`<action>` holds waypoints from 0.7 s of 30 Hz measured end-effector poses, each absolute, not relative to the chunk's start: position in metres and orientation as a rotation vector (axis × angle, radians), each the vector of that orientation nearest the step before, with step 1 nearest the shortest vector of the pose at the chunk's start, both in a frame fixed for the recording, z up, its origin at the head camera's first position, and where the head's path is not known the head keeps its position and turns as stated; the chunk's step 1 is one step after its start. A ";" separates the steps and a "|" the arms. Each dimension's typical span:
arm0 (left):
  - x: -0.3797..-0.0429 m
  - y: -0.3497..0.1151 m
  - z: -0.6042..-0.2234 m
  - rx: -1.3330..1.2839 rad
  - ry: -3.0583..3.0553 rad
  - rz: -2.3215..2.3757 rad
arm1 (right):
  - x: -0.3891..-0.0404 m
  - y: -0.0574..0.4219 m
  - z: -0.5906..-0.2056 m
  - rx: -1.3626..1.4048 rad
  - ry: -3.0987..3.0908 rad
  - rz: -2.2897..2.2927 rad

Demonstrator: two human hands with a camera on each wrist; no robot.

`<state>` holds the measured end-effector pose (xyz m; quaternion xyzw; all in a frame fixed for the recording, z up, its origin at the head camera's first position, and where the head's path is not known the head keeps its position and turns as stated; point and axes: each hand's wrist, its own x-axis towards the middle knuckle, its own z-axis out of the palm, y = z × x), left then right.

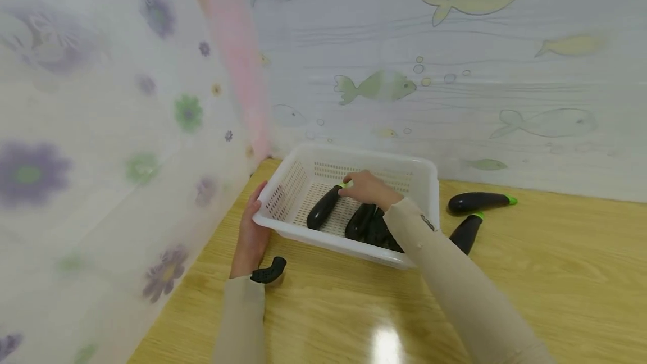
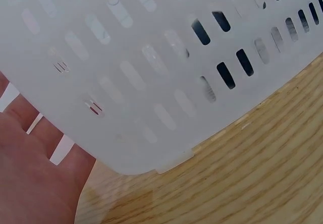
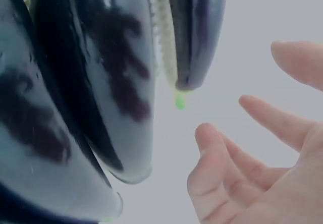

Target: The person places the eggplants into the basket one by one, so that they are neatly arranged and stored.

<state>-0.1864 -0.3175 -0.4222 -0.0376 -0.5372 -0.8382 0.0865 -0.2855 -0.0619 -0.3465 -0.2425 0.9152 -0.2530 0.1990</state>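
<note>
Wood table (image 1: 323,319) beneath, the left hand (image 1: 254,235) grips the basket (image 1: 323,240) at its left end while the right hand (image 1: 371,187), fingers parted and empty, hovers by the leftmost eggplant (image 1: 323,208) inside, where a steady basket and light touch should limit rolling.

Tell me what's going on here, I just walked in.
Someone's right hand is reaching into a white basket, its fingers spread near the green stem of one eggplant without gripping it. The left hand touches the basket's left end. More eggplants lie in the basket's right part, and two others lie on the table to the right.
</note>
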 end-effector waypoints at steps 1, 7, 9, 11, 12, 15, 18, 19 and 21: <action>-0.187 -0.317 -0.422 -0.110 -1.597 -2.499 | -0.285 -0.060 -0.344 -0.686 2.560 -0.723; -0.188 -0.317 -0.421 -0.115 -1.599 -2.502 | -0.284 -0.048 -0.327 -0.702 2.568 -0.813; -0.189 -0.317 -0.421 -0.127 -1.595 -2.504 | -0.283 -0.042 -0.322 -0.717 2.575 -0.827; -0.189 -0.317 -0.422 -0.125 -1.599 -2.501 | -0.283 -0.036 -0.317 -0.732 2.580 -0.830; -0.189 -0.317 -0.422 -0.123 -1.603 -2.497 | -0.282 -0.033 -0.314 -0.738 2.583 -0.829; -0.188 -0.317 -0.423 -0.117 -1.604 -2.497 | -0.278 -0.022 -0.306 -0.747 2.584 -0.834; -0.188 -0.317 -0.424 -0.137 -1.590 -2.508 | -0.273 -0.008 -0.298 -0.750 2.585 -0.855; -0.189 -0.317 -0.424 -0.146 -1.584 -2.512 | -0.271 -0.003 -0.297 -0.752 2.582 -0.867; -0.189 -0.318 -0.425 -0.159 -1.576 -2.514 | -0.268 0.007 -0.293 -0.753 2.579 -0.891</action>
